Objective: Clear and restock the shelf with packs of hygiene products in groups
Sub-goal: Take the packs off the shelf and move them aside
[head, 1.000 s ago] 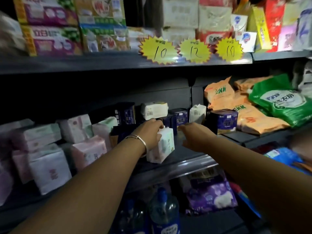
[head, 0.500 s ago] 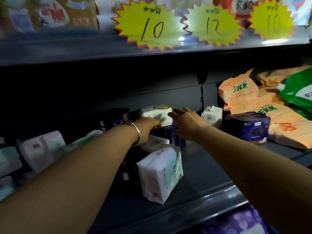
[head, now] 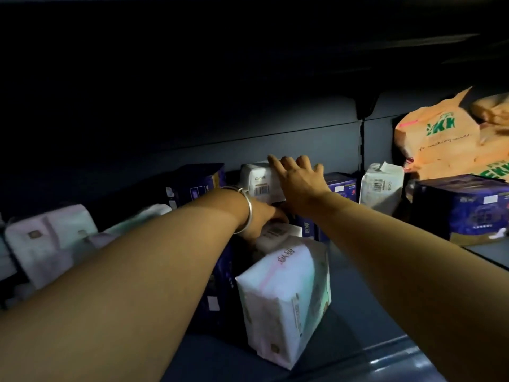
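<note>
Silver bangle (head: pixel 246 213) on the wrist marks the left hand (head: pixel 264 220), which reaches under the white pack at the back (head: pixel 259 183); its fingers are hidden behind the wrist and the packs, so I cannot tell whether they grip anything. The right hand (head: pixel 298 179) lies on top of that same pack, fingers straight and spread, pressing rather than curling round it. Both hands are close together, one above and one below. The pack sits deep on the shelf (head: pixel 385 351), straight ahead of the hands, perched on dark blue packs (head: pixel 340 186) with its long axis running left to right. Both forearms are stretched far forward. Nearer the shelf edge a white wrapped pack (head: pixel 286 299) stands between the arms. Another white pack (head: pixel 381 188) stands upright to the right, beside a dark blue box (head: pixel 465 210) and orange bags (head: pixel 440 139).
</note>
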